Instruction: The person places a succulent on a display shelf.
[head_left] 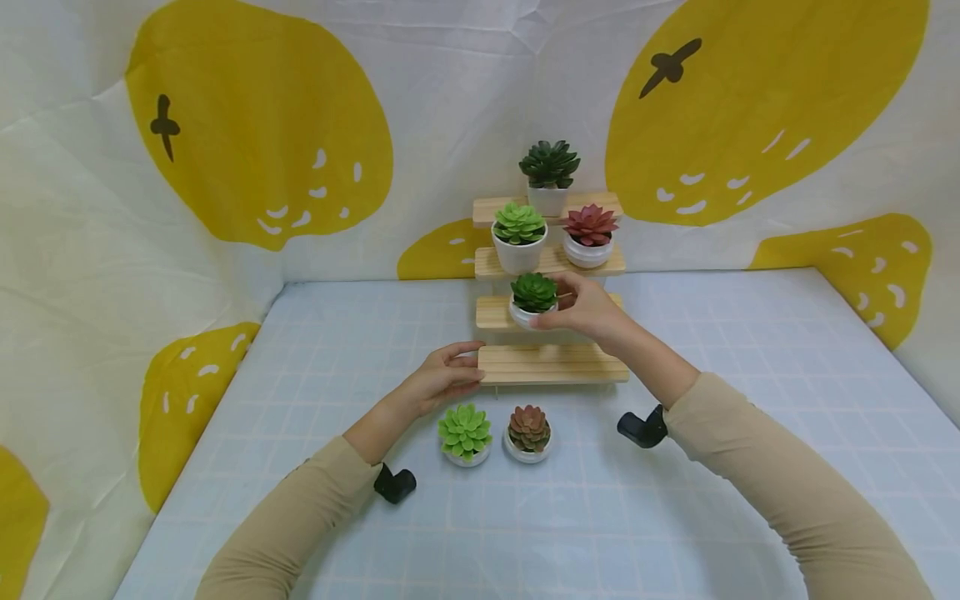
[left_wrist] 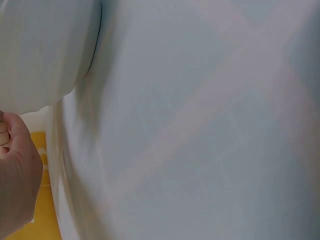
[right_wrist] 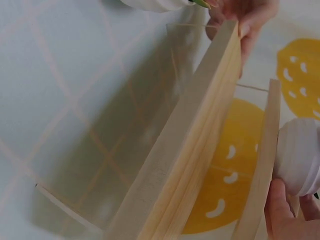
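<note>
Item one: green potted succulent, upright, pinched between thumb and fingers of the right hand, grip narrowed around it from the right. Position: left of the grip, at the third plank from the top, a little left of centre. Contact with the wood: cannot tell. Axes: none marked in the round pot; plank lengthwise left to right. Governing relation, by judgement: pot base to plank surface, along that length.

Item two: lowest plank, parallel below, left end pinched by the left hand.

Item three: on the bench, in front of the lowest plank, light green succulent, nearer the left hand, and brown succulent just beside.
</note>
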